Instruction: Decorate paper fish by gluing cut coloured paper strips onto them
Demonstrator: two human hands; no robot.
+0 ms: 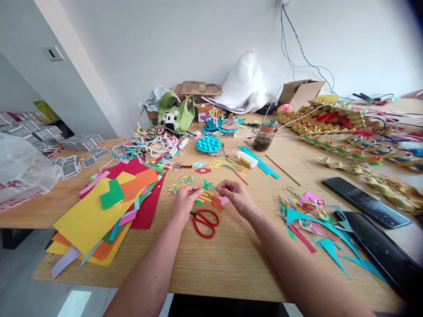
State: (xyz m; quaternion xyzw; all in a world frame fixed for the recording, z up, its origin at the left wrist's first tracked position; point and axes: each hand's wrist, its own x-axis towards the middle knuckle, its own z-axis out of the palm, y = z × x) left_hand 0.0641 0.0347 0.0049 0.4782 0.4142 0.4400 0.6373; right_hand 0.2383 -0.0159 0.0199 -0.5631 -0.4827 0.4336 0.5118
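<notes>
My left hand (188, 200) is closed in a pinch at the edge of a green paper fish with yellow stripes (205, 194), its green tail pointing away from me. My right hand (235, 197) pinches too, close to the tail; what sits between its fingertips is too small to make out. Just below the hands lies an orange paper fish (217, 203), touching a pink scrap (224, 200). Red-handled scissors (205, 223) rest on the table nearer me, blades partly hidden by my left hand. Beyond are a red paper fish (202, 170) and a yellow one (214, 165).
Coloured paper sheets (95, 211) are piled at left. Paper offcuts (317, 220) and two dark phones (366, 201) lie at right. Farther back are a glue bottle (247, 159), thin paper strips (236, 169), a glass jar (265, 136) and a green panda bag (176, 113).
</notes>
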